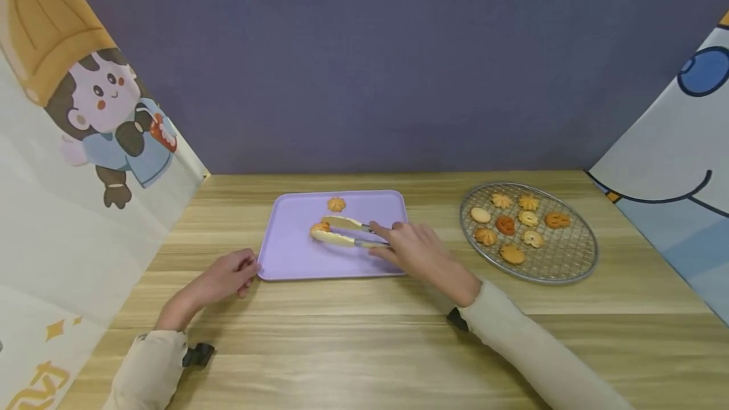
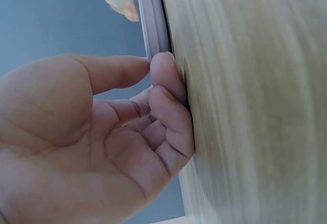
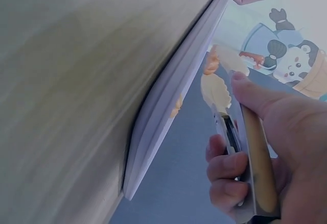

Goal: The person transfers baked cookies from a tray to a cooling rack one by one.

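Observation:
My right hand [image 1: 418, 248] grips a pair of food tongs [image 1: 342, 241] with cream-coloured tips and metal arms. Between those tips, low over the left-centre of a lilac tray [image 1: 285, 264], is an orange-brown cookie [image 1: 320, 228]. Another cookie [image 1: 336, 204], flower-shaped, lies near the tray's back edge. The right wrist view shows fingers and thumb wrapped about the metal arms of the tongs [image 3: 258, 157]. At the front left corner of the tray, my left hand [image 1: 228, 274] pinches the rim between thumb and curled fingers, seen close up in the left wrist view.
To the right of the tray, a round wire rack [image 1: 564, 267] carries several cookies of different shapes. Everything stands on a wood-grain table [image 1: 342, 347]. A dark blue-grey panel [image 1: 393, 68] rises behind it, with cartoon-printed sheets on both sides.

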Demonstrator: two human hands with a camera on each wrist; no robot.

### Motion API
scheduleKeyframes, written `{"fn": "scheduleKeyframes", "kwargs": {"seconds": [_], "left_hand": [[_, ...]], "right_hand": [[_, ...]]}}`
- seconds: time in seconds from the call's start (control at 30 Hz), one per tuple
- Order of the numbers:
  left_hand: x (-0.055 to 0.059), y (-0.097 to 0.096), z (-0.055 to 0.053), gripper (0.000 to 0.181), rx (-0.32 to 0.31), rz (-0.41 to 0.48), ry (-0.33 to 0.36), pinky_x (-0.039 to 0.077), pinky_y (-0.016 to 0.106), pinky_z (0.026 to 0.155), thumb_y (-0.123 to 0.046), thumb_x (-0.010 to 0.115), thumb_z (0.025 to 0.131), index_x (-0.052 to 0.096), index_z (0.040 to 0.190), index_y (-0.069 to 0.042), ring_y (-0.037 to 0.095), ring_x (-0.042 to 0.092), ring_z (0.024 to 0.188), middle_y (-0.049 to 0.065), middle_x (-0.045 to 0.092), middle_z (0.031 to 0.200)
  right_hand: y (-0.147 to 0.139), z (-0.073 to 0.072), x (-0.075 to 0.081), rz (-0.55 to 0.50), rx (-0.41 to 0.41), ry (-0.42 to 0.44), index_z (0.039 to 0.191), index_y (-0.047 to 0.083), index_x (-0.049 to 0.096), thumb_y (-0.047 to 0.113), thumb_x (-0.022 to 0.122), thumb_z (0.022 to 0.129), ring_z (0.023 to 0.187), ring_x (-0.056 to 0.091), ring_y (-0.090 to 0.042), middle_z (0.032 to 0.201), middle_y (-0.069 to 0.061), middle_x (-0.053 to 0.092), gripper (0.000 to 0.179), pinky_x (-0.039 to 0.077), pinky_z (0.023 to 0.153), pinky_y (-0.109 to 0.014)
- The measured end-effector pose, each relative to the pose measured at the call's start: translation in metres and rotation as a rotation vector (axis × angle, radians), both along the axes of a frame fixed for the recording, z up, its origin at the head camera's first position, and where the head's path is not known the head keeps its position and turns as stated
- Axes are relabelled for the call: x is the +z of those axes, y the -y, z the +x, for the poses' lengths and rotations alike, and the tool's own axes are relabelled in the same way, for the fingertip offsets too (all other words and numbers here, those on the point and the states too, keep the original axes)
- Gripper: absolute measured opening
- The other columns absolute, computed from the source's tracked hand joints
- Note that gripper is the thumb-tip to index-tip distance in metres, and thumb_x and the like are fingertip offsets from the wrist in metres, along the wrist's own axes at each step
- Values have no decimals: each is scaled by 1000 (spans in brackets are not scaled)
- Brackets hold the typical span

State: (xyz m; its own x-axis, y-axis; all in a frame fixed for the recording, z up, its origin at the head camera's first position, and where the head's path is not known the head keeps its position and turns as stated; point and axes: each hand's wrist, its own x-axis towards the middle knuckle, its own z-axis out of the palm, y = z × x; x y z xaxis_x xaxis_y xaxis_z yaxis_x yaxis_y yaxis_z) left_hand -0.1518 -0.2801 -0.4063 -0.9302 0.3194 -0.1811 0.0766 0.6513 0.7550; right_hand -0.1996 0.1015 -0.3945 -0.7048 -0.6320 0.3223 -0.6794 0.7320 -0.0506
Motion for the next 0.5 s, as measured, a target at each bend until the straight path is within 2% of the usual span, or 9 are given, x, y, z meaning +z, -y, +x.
{"fn": "scheduleKeyframes", "kwargs": {"seconds": [0.13, 0.3, 0.5], "left_hand": [[-1, 0, 0, 19, 9, -10, -5, 45, 25, 54, -11, 50, 104, 51, 89, 0, 17, 56, 60, 7, 53, 72], [-1, -1, 1, 19, 15, -18, -4, 45, 24, 54, -11, 50, 104, 51, 89, 0, 18, 56, 60, 6, 53, 72], [0, -1, 2, 18, 17, -15, 5, 45, 25, 54, -11, 50, 104, 51, 91, 1, 18, 55, 61, 7, 53, 73]], "right_hand": [[-8, 6, 1, -2, 26, -69, 134, 14, 64, 46, 66, 94, 39, 31, -3, 62, -1, 55, 51, 22, 35, -19], [-19, 15, 0, -29, 90, -156, 132, 14, 65, 45, 68, 92, 43, 39, -4, 70, -4, 63, 52, 25, 37, -19], [-34, 26, -2, -66, 114, -250, 131, 15, 66, 45, 71, 90, 44, 41, -4, 69, -3, 63, 51, 29, 39, -19]]}}
